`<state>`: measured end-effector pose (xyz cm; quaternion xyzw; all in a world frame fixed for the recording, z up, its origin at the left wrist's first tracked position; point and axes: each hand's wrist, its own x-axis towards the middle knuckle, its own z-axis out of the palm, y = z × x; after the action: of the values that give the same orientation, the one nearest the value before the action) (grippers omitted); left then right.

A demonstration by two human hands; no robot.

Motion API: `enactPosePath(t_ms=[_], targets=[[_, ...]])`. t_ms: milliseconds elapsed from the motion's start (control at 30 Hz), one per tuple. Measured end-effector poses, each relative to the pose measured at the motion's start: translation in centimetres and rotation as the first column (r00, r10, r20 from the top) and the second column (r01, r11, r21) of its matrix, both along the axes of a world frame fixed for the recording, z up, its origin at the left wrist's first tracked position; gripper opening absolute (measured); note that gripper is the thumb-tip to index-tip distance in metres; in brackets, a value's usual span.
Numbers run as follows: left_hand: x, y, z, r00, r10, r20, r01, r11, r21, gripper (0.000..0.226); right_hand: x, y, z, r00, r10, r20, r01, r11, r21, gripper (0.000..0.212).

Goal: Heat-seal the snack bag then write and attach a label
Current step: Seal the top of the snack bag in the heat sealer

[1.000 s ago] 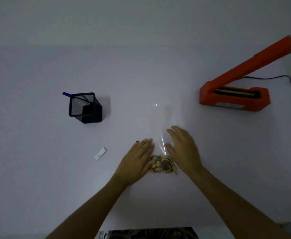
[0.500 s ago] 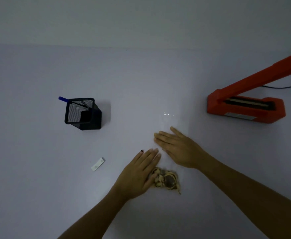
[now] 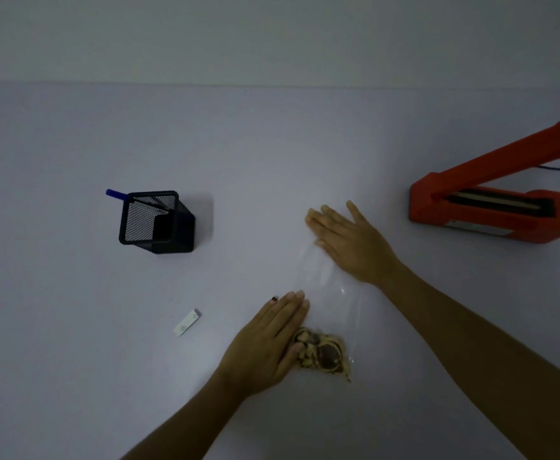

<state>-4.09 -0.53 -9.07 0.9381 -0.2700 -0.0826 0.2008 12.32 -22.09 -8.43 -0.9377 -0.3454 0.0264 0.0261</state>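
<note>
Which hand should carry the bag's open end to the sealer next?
Right, probably. The right hand lies flat on the bag's empty end, on the orange sealer's side; the left hand rests by the snacks.

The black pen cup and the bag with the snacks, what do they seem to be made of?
The pen cup looks like black wire mesh, probably metal with a matte finish: light shows through its fine grid. The snack bag looks like thin, clear, glossy plastic film: the table shows through it and small glints sit on its creases.
</note>
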Motion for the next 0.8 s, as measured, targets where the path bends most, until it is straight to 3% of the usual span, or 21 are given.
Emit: enactPosePath(t_ms=[200,333,500,800], targets=[[0.0,-0.2,0.4,1.000,0.023,0.019,-0.022,0.999,-0.038,0.057,-0.6,1.6,0.1,0.993,-0.073,0.092,0.069,0.996,0.049,0.045],[0.2,-0.1,0.4,1.000,0.015,0.023,-0.015,1.000,0.000,0.063,-3.6,0.8,1.1,0.988,0.082,0.130,-0.100,0.985,0.138,0.041],[0.3,0.2,0.0,1.000,0.014,-0.023,-0.014,1.000,0.020,0.064,-8.8,-0.9,1.0,0.960,0.277,-0.030,-0.269,0.949,0.166,0.043],[0.5,0.2,-0.2,1.000,-0.001,-0.005,0.001,0.998,0.057,0.059,-4.6,-2.1,0.6,0.986,0.115,-0.124,-0.110,0.993,0.048,0.054]])
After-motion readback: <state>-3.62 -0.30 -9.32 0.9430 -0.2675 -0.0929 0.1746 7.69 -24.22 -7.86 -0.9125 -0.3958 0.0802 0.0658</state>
